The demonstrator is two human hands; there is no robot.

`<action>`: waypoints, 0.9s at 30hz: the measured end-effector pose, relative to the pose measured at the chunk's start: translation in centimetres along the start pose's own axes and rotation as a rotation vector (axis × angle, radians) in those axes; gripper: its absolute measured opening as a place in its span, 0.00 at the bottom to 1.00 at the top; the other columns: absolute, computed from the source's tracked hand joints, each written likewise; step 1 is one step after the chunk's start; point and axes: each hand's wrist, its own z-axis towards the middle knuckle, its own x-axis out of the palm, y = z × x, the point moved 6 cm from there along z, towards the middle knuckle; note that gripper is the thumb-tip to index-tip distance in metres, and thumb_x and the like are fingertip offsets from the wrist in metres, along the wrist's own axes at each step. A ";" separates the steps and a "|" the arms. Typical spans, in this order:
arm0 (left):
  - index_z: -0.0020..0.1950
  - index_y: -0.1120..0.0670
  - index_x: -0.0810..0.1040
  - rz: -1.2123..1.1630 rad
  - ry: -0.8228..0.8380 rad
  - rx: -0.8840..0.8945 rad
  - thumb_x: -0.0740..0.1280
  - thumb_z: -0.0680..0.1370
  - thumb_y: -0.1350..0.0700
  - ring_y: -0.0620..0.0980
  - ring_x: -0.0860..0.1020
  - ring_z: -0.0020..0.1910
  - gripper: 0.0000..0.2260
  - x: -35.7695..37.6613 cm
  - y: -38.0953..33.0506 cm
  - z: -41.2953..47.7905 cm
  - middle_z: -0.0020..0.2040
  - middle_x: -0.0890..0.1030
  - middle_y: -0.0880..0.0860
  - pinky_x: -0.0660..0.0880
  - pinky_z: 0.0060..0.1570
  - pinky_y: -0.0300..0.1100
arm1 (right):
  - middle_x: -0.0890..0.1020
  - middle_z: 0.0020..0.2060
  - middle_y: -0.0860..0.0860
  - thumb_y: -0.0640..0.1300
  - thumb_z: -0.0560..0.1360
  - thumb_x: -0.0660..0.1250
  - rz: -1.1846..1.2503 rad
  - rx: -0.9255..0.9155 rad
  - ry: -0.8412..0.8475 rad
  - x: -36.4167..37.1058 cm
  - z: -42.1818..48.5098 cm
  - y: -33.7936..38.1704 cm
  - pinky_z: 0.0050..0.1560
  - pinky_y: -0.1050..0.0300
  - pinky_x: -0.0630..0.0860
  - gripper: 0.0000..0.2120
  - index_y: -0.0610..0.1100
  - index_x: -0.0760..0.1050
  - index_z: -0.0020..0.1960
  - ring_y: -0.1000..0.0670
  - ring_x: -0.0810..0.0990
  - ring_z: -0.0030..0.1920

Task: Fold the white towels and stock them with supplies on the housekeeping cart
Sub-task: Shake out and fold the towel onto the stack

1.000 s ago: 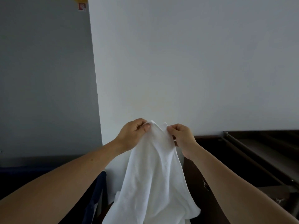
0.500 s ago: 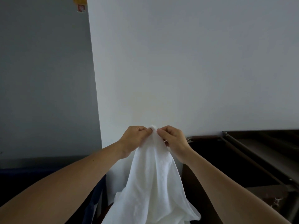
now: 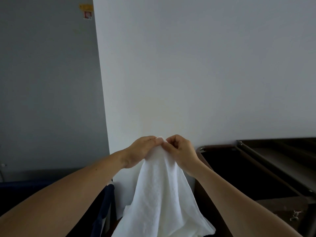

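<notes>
There is one soft white cloth towel (image 3: 159, 194). There are two bare hands.

The left hand (image 3: 142, 151) pinches the top of the towel with its curled fingers and thumb. The right hand (image 3: 181, 153) pinches the same top bit, just beside the left one. Their fingertips are so close that I cannot tell if they touch.

The top of the towel is bunched up between the two pinches. The rest hangs down under both hands, gets wider lower down, and runs off the bottom. It hangs in the air in front of one big white wall (image 3: 188, 65).

One dark brown cart with a metal rim (image 3: 220, 146) stands low on the right. One dark blue cloth (image 3: 106, 202) hangs low on the left. One grey wall (image 3: 47, 82) has two small stickers, one yellow (image 3: 86, 6) and one red (image 3: 87, 14).
</notes>
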 end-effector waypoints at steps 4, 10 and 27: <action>0.50 0.57 0.78 -0.001 -0.011 -0.008 0.67 0.80 0.47 0.49 0.77 0.43 0.13 -0.4 0.2 -0.1 0.44 0.80 0.52 0.75 0.43 0.42 | 0.81 0.33 0.56 0.45 0.74 0.75 0.112 0.003 -0.028 0.0 -0.3 0.1 0.40 0.55 0.76 0.06 0.50 0.78 0.46 0.55 0.78 0.36; 0.47 0.53 0.83 -0.071 0.000 -0.007 0.74 0.73 0.45 0.48 0.81 0.46 0.12 -1.0 -0.3 -0.4 0.46 0.83 0.51 0.78 0.46 0.41 | 0.83 0.32 0.56 0.44 0.71 0.78 0.179 0.032 0.001 -0.1 0.1 0.0 0.37 0.61 0.77 0.07 0.49 0.80 0.41 0.56 0.80 0.34; 0.45 0.59 0.81 0.125 -0.171 0.061 0.71 0.78 0.51 0.44 0.77 0.36 0.11 -2.4 -1.3 0.5 0.38 0.80 0.49 0.75 0.36 0.35 | 0.72 0.27 0.57 0.50 0.75 0.73 -0.123 0.117 0.193 0.9 -0.1 -1.4 0.32 0.59 0.65 0.16 0.47 0.71 0.33 0.54 0.69 0.30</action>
